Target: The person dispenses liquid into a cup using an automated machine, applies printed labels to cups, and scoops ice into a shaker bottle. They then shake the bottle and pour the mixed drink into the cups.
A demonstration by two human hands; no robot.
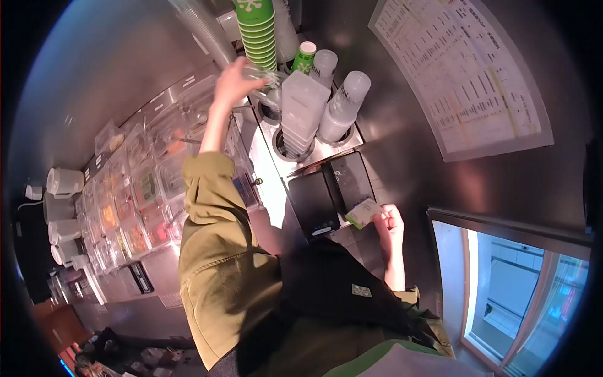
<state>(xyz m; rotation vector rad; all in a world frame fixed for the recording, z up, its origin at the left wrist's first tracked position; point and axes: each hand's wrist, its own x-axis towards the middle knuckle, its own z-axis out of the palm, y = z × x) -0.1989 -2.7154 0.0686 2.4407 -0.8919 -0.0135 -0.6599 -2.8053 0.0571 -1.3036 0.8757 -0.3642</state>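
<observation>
At the upper left, my left hand (233, 86) is slightly blurred, its thumb and fingers around a clear plastic cup (270, 78) with white print. The cup is tilted over a round holder in the steel counter. Just behind stands a tall stack of green paper cups (257, 36). My right hand (391, 225), lower and to the right, pinches a small white and green card or packet (363, 213) by its edge. That card is above the corner of a dark flat device (315, 200) on the counter.
Stacked square clear containers (304, 103) and inverted clear cups (347, 99) fill other holders. Lidded ingredient bins (141, 191) line the left side. A printed sheet (474, 78) hangs on the right wall, above a lit window opening (512, 283). White tubs (65, 181) stand far left.
</observation>
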